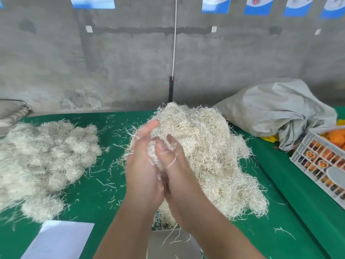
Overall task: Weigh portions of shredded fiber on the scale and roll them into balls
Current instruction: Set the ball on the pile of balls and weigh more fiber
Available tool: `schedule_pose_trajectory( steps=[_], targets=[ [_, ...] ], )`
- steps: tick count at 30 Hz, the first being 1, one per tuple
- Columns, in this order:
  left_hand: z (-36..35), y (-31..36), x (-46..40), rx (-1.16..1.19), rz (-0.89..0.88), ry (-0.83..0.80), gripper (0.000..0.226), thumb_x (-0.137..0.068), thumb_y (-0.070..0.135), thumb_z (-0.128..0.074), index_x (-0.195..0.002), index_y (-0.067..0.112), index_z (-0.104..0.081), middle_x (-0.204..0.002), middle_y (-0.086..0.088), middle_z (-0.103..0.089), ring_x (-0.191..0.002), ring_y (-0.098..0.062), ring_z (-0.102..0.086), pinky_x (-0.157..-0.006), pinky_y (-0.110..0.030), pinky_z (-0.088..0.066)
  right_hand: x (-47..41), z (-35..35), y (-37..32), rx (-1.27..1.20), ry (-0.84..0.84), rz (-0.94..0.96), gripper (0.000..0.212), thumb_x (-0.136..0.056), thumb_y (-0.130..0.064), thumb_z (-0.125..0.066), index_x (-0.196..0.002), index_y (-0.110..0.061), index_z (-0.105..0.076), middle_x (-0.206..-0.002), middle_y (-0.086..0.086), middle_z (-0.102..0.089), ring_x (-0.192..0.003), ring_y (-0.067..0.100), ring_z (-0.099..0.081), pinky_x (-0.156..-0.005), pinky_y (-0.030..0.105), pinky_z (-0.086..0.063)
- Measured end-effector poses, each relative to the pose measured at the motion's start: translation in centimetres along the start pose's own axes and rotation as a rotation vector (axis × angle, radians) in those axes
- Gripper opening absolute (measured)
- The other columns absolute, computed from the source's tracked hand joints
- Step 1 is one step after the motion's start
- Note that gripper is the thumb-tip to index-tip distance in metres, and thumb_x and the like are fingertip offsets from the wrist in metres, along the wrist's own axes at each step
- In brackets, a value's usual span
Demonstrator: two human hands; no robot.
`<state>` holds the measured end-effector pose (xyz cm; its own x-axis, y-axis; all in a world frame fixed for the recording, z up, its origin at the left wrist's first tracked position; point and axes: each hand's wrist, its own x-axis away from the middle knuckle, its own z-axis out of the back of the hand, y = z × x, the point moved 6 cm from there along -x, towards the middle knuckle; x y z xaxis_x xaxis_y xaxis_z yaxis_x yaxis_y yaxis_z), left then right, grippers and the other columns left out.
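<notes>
Right now the rolling step is in hand: the left hand (143, 165) and the right hand (179, 176) are pressed palm to palm in front of the big loose pile of shredded fiber (211, 156), with a small portion of fiber (155, 156) squeezed between them. As for the grip, both sets of fingers lie fairly straight and cup the wad rather than curl round it; strands poke out at the fingertips and one loops over a right finger.

Left of the pile, well apart across the green desk (104, 184), sits a heap of finished balls (43, 159), so plenty of portions look done already. Below the pile, near the bottom edge, a steel scale platform (168, 242) shows a few stray strands lying on it.

My read: the portion needs more circular rubbing until it holds together, then a carry over to that left-hand heap, then a fresh pinch from the pile onto the scale.

Hard to make out: the hands are motion-blurred, so how round the wad is, I cannot tell. The scale's display is out of sight and its platform is cut off by the forearms. Right of the pile, a grey sack (276, 116) and a plastic crate (321, 165) of orange items run off the edge. A white sheet (59, 240) lies left of the scale.
</notes>
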<state>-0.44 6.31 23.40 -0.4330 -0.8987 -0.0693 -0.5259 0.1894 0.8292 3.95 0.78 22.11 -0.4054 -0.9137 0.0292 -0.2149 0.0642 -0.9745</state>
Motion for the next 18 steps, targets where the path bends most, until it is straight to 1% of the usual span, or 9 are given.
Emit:
schedule_pose_trajectory(
  steps=[1,3,5,7,9,11,14,16,18],
  targets=[
    [-0.3,0.2,0.6,-0.138,-0.107,0.005,0.041,-0.105,0.017,-0.052,-0.115,0.052,-0.071,-0.075,0.010,-0.070,-0.062,-0.005,-0.065,-0.053,-0.025,-0.053,-0.2,0.4,0.2,-0.019,0.039,-0.038,0.072,-0.079,-0.068,-0.069,-0.144,-0.056,-0.042,-0.149,-0.005,-0.055,-0.126,0.018,-0.062,-0.105,0.049,-0.050],
    [-0.7,-0.3,1.2,-0.431,-0.287,-0.038,0.056,-0.109,0.021,-0.044,-0.139,0.068,-0.042,-0.115,0.022,-0.064,-0.103,-0.002,-0.063,-0.087,-0.031,-0.051,-0.4,1.7,0.3,-0.051,0.129,-0.039,0.051,-0.080,-0.056,-0.071,-0.128,-0.061,-0.054,-0.142,-0.009,-0.061,-0.119,0.015,-0.067,-0.102,0.046,-0.053],
    [0.1,-1.5,1.0,-0.582,-0.305,-0.060,0.054,-0.105,0.042,-0.039,-0.146,0.073,-0.022,-0.140,0.035,-0.041,-0.135,0.005,-0.035,-0.111,-0.032,-0.029,-0.4,2.3,-0.4,-0.072,0.204,0.035,0.033,-0.082,-0.051,-0.074,-0.113,-0.059,-0.063,-0.130,-0.010,-0.069,-0.105,0.009,-0.074,-0.091,0.036,-0.058],
    [-0.4,-2.4,1.4,-0.395,-0.063,-0.194,0.050,-0.095,0.061,-0.049,-0.142,0.072,-0.036,-0.146,0.041,-0.040,-0.145,0.003,-0.033,-0.121,-0.038,-0.026,-0.4,2.8,-0.4,-0.128,0.288,0.078,0.036,-0.083,-0.050,-0.073,-0.117,-0.038,-0.072,-0.113,-0.002,-0.078,-0.097,0.013,-0.077,-0.086,0.039,-0.059],
    [-0.7,-4.2,1.7,-0.023,0.165,-0.250,0.051,-0.084,0.055,-0.065,-0.135,0.060,-0.058,-0.143,0.026,-0.058,-0.139,-0.009,-0.052,-0.118,-0.048,-0.036,-0.8,3.4,0.0,-0.192,0.364,0.066,0.035,-0.084,-0.056,-0.073,-0.101,-0.025,-0.076,-0.096,0.003,-0.080,-0.087,0.019,-0.078,-0.075,0.040,-0.060],
    [-0.4,-4.6,2.1,0.023,0.185,-0.134,0.040,-0.087,0.047,-0.060,-0.125,0.053,-0.068,-0.130,0.016,-0.070,-0.129,-0.013,-0.062,-0.112,-0.050,-0.043,-1.0,3.7,0.2,-0.188,0.387,0.044,0.045,-0.083,-0.067,-0.072,-0.089,-0.023,-0.076,-0.085,0.004,-0.079,-0.077,0.020,-0.078,-0.061,0.039,-0.059],
    [0.1,-4.8,2.4,0.059,0.193,0.039,0.032,-0.091,0.046,-0.053,-0.117,0.049,-0.073,-0.116,0.009,-0.076,-0.111,-0.014,-0.071,-0.091,-0.041,-0.056,-1.2,3.3,0.4,-0.045,0.325,0.132,0.047,-0.079,-0.074,-0.069,-0.073,-0.028,-0.073,-0.070,0.002,-0.072,-0.063,0.020,-0.070,-0.057,0.037,-0.056],
    [0.3,-4.6,2.4,0.040,0.214,0.071,0.034,-0.088,0.053,-0.056,-0.114,0.043,-0.075,-0.112,0.005,-0.076,-0.104,-0.015,-0.072,-0.090,-0.041,-0.057,-1.1,2.7,0.6,0.113,0.296,0.262,0.037,-0.088,-0.066,-0.062,-0.076,-0.032,-0.070,-0.068,-0.008,-0.070,-0.059,0.009,-0.066,-0.053,0.027,-0.051],
    [0.1,-4.7,2.7,0.048,0.252,0.048,0.040,-0.079,0.050,-0.060,-0.109,0.031,-0.076,-0.106,0.002,-0.072,-0.098,-0.015,-0.069,-0.091,-0.040,-0.053,-1.1,2.6,0.6,0.249,0.281,0.421,0.008,-0.099,-0.044,-0.058,-0.093,-0.041,-0.063,-0.083,-0.016,-0.070,-0.072,0.001,-0.065,-0.061,0.020,-0.050]
  ],
)
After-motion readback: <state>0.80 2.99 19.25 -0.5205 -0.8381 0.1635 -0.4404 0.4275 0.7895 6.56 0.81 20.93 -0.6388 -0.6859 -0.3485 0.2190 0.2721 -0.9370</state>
